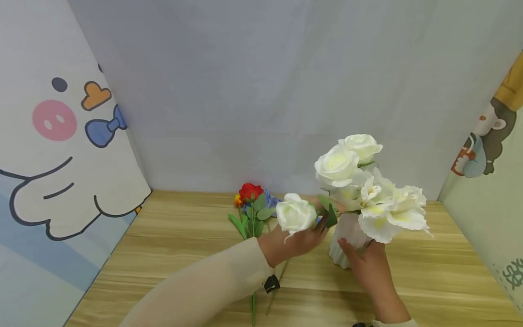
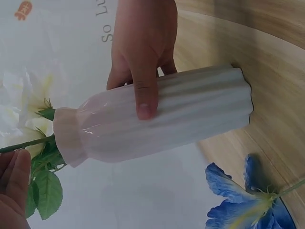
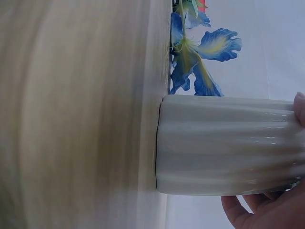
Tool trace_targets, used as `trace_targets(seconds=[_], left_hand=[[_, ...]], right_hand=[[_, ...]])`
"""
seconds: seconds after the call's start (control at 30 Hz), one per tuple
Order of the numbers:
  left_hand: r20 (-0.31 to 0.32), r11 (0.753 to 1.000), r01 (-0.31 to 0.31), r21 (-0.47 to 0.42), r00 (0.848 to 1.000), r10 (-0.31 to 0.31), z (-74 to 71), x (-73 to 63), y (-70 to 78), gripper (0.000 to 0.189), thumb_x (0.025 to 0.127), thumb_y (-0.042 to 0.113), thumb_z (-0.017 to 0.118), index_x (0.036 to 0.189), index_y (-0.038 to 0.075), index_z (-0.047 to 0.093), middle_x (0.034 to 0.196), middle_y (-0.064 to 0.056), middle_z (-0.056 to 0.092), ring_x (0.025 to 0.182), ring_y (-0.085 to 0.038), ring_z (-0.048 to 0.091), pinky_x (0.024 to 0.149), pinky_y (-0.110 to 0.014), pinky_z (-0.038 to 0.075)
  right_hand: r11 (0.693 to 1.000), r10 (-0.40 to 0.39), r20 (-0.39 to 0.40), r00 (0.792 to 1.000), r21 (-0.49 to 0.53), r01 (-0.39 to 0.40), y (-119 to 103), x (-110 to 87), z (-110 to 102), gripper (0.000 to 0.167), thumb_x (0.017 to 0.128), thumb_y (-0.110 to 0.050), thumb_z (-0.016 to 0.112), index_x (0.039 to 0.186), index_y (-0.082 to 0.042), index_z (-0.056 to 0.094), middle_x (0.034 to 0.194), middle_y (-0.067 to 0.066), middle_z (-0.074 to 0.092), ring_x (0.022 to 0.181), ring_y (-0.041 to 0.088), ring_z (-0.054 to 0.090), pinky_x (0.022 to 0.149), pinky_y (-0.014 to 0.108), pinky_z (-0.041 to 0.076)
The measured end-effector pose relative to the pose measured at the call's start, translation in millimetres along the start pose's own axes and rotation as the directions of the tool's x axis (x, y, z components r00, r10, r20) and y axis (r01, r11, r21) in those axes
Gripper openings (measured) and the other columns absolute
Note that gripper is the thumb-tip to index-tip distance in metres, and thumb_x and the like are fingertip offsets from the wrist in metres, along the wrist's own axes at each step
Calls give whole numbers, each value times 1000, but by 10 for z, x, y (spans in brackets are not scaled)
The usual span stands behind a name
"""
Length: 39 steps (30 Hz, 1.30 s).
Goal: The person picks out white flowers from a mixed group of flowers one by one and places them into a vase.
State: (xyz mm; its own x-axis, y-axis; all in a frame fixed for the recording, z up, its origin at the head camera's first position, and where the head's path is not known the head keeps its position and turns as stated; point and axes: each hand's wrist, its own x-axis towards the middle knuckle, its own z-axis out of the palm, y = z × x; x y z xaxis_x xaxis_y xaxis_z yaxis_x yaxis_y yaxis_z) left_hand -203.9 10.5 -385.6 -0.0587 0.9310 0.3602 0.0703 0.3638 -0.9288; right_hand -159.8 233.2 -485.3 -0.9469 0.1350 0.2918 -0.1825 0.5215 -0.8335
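The white fluted vase point(image 2: 157, 114) stands upright on the table, and my right hand point(image 1: 372, 268) grips its side, thumb in front. In the left wrist view, that thumb lies across the vase's upper body. My left hand point(image 1: 300, 240) pinches a green stem point(image 2: 28, 144) right at the vase's mouth. A white rose point(image 1: 296, 213) leans left above this hand, its leaves beside the fingers. White roses point(image 1: 337, 165) and ruffled white irises point(image 1: 388, 211) rise from the vase. The stem ends inside it are hidden.
Left of the vase lie a red rose point(image 1: 250, 192), blue irises point(image 3: 217, 45) and a small orange-yellow bloom point(image 1: 238, 200), their stems running toward the front of the wood-grain table point(image 1: 171, 227). A pale curtain point(image 1: 229, 91) hangs behind, with printed cloths on both sides.
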Motion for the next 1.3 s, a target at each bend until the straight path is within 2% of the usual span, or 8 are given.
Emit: trace_targets(seconds=[0.13, 0.2, 0.33, 0.4, 0.73, 0.9, 1.1, 1.3], left_hand=[[7, 979, 115, -166, 993, -115, 30, 70, 17, 30, 105, 14, 50, 125, 8, 71, 115, -13, 68, 105, -24, 65, 94, -38, 55], [44, 868, 248, -430, 966, -254, 54, 126, 13, 28, 105, 12, 53, 125, 3, 69, 116, -14, 65, 108, -24, 63, 99, -38, 52], [237, 191, 366, -911, 841, -486, 105, 307, -65, 28, 104, 9, 57, 129, -4, 59, 122, -14, 60, 117, -23, 57, 109, -33, 43], [313, -54, 332, -942, 805, -504, 132, 391, -119, 29, 104, 6, 58, 131, -3, 56, 126, -14, 58, 123, -23, 54, 112, -29, 38], [327, -121, 305, -945, 837, -438, 134, 557, -328, 21, 106, 6, 52, 123, 0, 62, 108, -12, 64, 91, -17, 60, 87, -21, 48], [471, -157, 445, -882, 853, -225, 102, 652, -375, 26, 110, 9, 44, 121, 4, 66, 77, -2, 57, 61, -8, 45, 62, -19, 39], [547, -84, 540, -837, 828, -124, 103, 719, -219, 30, 108, 13, 51, 133, 10, 67, 96, -2, 71, 67, -3, 55, 66, -18, 45], [645, -182, 620, -763, 746, -166, 164, 747, -20, 32, 101, 10, 57, 130, 14, 70, 114, 0, 68, 93, -8, 60, 80, -20, 47]], right_hand=[[999, -48, -10, 999, 8, 48, 6, 0, 5, 89, 100, -22, 71, 157, 2, 7, 146, 33, 31, 131, 46, 41, 102, 64, 37], [998, -61, -17, 998, 16, 61, 11, -1, 6, 87, 100, -20, 71, 157, 2, 9, 144, 31, 33, 129, 44, 43, 100, 62, 38], [999, -34, -26, 999, 32, 35, 16, -1, 2, 89, 99, -22, 72, 157, 0, 8, 146, 31, 30, 130, 44, 41, 101, 63, 37], [999, -17, -32, 999, 37, 18, 19, 0, -3, 91, 99, -23, 72, 158, 0, 6, 149, 31, 26, 133, 45, 38, 103, 65, 34], [997, -18, 12, 1000, 72, 18, 32, 3, -16, 88, 100, -23, 70, 156, -5, 5, 149, 26, 27, 136, 41, 37, 104, 62, 35], [999, 40, 23, 999, 31, -41, 27, -5, -16, 79, 103, -31, 66, 150, -2, 11, 139, 24, 36, 125, 37, 47, 97, 49, 41], [997, 76, 32, 997, 31, -77, -13, -7, -35, 83, 102, -33, 67, 152, 4, 12, 139, 28, 36, 128, 40, 44, 101, 53, 39], [997, 81, 64, 995, 10, -82, -45, 0, -56, 95, 103, -38, 64, 159, 4, 0, 155, 35, 25, 141, 48, 32, 109, 67, 32]])
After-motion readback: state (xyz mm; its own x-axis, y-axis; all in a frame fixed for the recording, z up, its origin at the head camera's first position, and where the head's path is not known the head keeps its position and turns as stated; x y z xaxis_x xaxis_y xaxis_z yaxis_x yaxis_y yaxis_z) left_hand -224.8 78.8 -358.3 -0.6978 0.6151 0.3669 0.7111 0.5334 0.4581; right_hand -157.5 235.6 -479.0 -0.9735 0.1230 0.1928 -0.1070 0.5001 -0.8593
